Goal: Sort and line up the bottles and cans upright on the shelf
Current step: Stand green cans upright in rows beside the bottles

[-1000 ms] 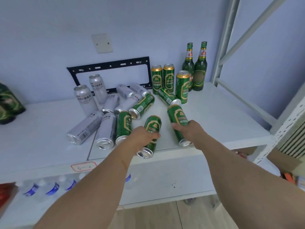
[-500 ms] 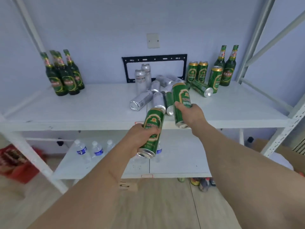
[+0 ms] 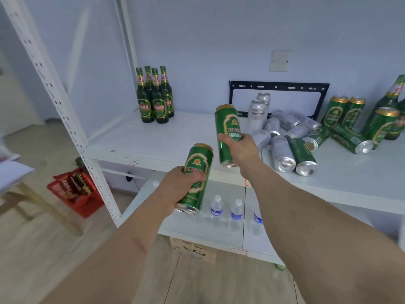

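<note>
My left hand (image 3: 178,187) grips a green can (image 3: 197,172), held nearly upright in front of the white shelf's (image 3: 166,137) front edge. My right hand (image 3: 240,148) grips a second green can (image 3: 228,126) upright just above the shelf. Several green bottles (image 3: 155,95) stand grouped at the back left. To the right, silver cans (image 3: 281,152) and green cans (image 3: 303,155) lie in a heap, with two silver cans (image 3: 256,114) upright behind. Upright green cans (image 3: 344,111) and more green bottles (image 3: 392,95) stand at the far right.
A white perforated post (image 3: 65,110) rises at the left. Small water bottles (image 3: 217,210) stand on the lower shelf. A red crate (image 3: 74,189) sits on the wood floor at the left. A black bracket (image 3: 278,86) is fixed to the wall.
Both hands have lifted their green cans off the shelf and carried them leftward. The view has swung left, bringing the left group of bottles into sight.
</note>
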